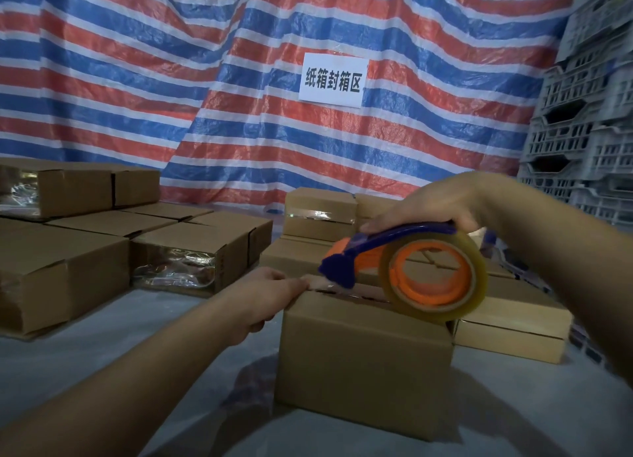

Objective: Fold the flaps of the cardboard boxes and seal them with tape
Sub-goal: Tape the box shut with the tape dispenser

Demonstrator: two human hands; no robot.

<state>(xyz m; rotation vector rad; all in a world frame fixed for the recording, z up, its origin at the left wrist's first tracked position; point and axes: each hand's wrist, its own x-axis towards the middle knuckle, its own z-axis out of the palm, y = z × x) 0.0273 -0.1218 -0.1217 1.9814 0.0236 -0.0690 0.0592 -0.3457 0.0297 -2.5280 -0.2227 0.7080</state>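
A brown cardboard box (363, 360) stands on the pale floor sheet in front of me, its top flaps folded down with a slit still showing along the seam. My right hand (435, 203) grips the blue handle of a tape dispenser (373, 251) carrying a clear tape roll (479, 275) on an orange core. The dispenser's blue cutter end touches the box's top left edge. My left hand (270, 295) rests on the box's upper left corner, fingers pressing the tape end and flap there.
Taped cardboard boxes (191, 247) are stacked on the left, more boxes (513, 323) sit behind and right of the one in hand. A striped red, white and blue tarp (239, 79) with a paper sign (334, 79) hangs behind. Grey plastic crates (589, 121) tower at right.
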